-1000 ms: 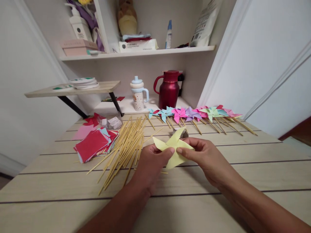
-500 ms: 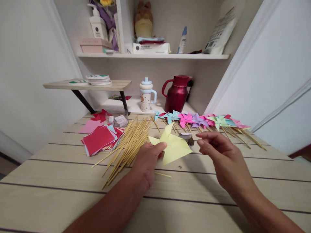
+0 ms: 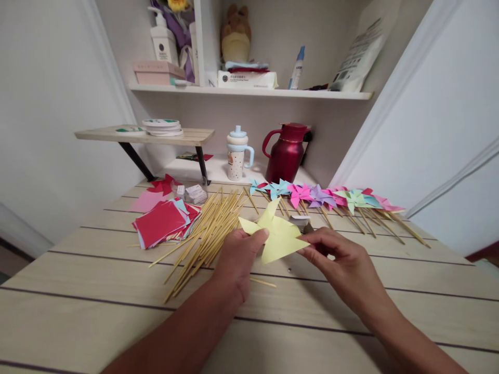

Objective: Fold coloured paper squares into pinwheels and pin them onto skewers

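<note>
A yellow paper pinwheel (image 3: 278, 236) is held above the table, its corners partly folded in. My left hand (image 3: 244, 254) pinches it near the middle, thumb on top. At its right corner, my right hand (image 3: 335, 259) has thumb and fingertips closed on the paper edge. Behind the pinwheel is a small open box (image 3: 300, 221), partly hidden. To the left of my left hand lies a loose pile of thin wooden sticks (image 3: 210, 228). One short stick end (image 3: 263, 282) shows below the pinwheel.
Finished pinwheels on sticks (image 3: 322, 195) line the table's back right. A stack of coloured paper squares (image 3: 159, 223) lies at left, near small clear boxes (image 3: 195, 194). At the back stand a spotted cup (image 3: 235, 161) and a red jug (image 3: 286, 156). A raised wooden shelf (image 3: 191, 136) overhangs the left.
My right hand has moved left and taken hold of the pinwheel's right corner. The left hand keeps its pinch on the paper. The view has shifted slightly.
</note>
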`<action>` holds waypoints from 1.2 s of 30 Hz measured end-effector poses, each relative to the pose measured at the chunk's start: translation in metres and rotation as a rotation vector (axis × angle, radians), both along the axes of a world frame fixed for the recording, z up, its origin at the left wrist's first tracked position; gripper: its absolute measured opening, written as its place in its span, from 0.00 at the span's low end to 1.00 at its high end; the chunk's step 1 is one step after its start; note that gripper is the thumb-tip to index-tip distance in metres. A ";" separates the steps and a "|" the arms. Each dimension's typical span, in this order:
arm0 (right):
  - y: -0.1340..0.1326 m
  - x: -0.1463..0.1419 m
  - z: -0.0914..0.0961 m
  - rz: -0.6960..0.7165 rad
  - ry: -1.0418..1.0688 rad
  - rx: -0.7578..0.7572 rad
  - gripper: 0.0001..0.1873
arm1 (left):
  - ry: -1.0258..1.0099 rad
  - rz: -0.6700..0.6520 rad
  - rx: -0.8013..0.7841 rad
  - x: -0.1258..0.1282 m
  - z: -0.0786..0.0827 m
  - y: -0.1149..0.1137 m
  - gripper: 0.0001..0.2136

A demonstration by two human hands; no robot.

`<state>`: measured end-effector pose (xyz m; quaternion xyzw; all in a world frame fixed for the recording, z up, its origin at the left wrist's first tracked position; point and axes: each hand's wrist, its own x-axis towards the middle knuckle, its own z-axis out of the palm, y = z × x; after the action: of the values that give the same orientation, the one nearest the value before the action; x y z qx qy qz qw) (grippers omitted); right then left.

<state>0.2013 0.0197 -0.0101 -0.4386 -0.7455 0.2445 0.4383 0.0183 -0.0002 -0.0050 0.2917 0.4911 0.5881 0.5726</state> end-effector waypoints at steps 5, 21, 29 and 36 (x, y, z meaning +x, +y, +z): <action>-0.005 0.000 0.004 0.015 0.018 0.097 0.07 | 0.089 0.004 -0.002 0.003 0.003 -0.004 0.11; -0.007 -0.005 0.003 0.080 0.054 0.008 0.06 | 0.199 -0.049 -0.008 0.008 0.010 -0.011 0.08; -0.007 -0.003 0.003 0.031 0.060 0.072 0.03 | 0.081 -0.086 -0.009 0.009 0.012 -0.013 0.09; -0.002 -0.002 0.000 -0.030 0.235 -0.050 0.11 | -0.024 -0.039 -0.070 0.007 0.010 -0.009 0.06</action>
<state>0.1993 0.0174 -0.0099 -0.4287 -0.6762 0.3059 0.5151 0.0258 -0.0094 0.0051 0.2741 0.4985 0.5627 0.5997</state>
